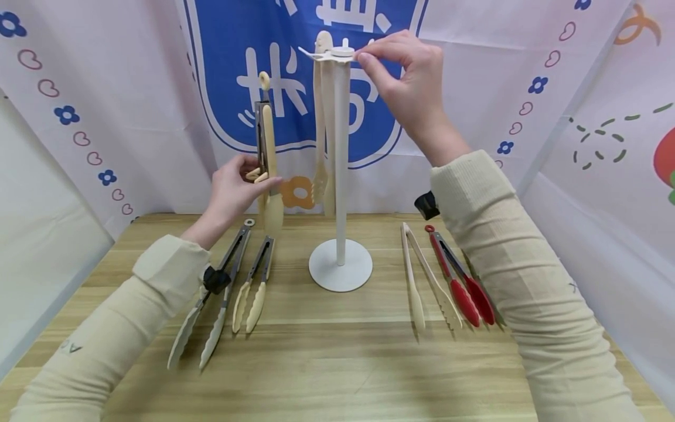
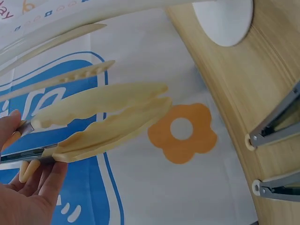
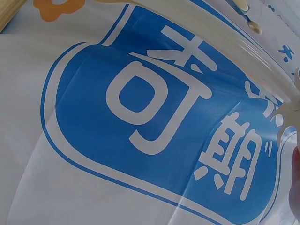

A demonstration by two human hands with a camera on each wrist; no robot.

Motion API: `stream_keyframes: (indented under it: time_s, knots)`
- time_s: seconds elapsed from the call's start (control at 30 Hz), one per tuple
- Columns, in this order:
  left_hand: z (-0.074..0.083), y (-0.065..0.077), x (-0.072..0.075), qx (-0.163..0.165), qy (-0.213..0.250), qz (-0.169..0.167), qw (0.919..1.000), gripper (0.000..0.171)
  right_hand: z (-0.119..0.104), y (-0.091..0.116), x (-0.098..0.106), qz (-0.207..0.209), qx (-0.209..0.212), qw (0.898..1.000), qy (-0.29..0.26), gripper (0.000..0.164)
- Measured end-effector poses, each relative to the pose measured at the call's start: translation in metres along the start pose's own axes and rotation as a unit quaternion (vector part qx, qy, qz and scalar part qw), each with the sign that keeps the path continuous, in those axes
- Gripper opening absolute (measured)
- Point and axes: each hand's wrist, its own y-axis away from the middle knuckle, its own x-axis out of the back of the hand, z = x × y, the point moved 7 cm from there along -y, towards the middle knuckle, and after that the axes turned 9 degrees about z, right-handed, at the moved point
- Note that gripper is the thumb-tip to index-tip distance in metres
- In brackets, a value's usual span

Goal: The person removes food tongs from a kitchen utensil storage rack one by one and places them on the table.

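Note:
My left hand (image 1: 234, 184) grips a pair of cream-tipped tongs (image 1: 270, 140) with pale yellow grips, upright, ring end up, left of the white utensil stand (image 1: 341, 170). In the left wrist view, the two scalloped cream heads (image 2: 108, 129) almost meet at their tips. My right hand (image 1: 411, 76) pinches the edge of the stand's hooked top (image 1: 324, 57) between thumb and fingertips; in the right wrist view only a sliver of a finger (image 3: 296, 183) shows. Beige tongs (image 1: 319, 135) hang from the far left side of that top, partly behind the pole.
Grey-tipped tongs (image 1: 229, 281) and smaller cream-tipped tongs (image 1: 258, 281) lie left of the stand's round base (image 1: 340, 281). Beige tongs (image 1: 416, 275) and red tongs (image 1: 459, 281) lie at the right. Something greenish beyond the red tongs is mostly hidden by the right sleeve. A printed cloth (image 1: 379, 187) hangs behind.

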Motion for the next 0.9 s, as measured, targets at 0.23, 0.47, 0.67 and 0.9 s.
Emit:
stream_keyframes:
  time_s: [0.23, 0.47, 0.67, 0.9]
  knots:
    - [-0.011, 0.003, 0.003, 0.012, -0.011, -0.012, 0.9998, 0.058, 0.001, 0.001, 0.0, -0.003, -0.012, 1.0, 0.005, 0.027]
    - [-0.023, 0.004, 0.008, 0.018, -0.026, -0.019, 0.9993, 0.056, 0.001, 0.001, 0.0, -0.005, -0.023, 1.0, 0.005, 0.027]
    - [-0.035, 0.007, 0.015, 0.037, -0.042, -0.031, 0.998, 0.062, 0.001, 0.001, -0.001, -0.005, -0.018, 1.0, 0.003, 0.027]
    - [-0.047, 0.007, 0.024, 0.041, -0.074, -0.032, 0.9959, 0.066, 0.001, 0.001, -0.001, -0.001, -0.014, 1.0, 0.002, 0.026]
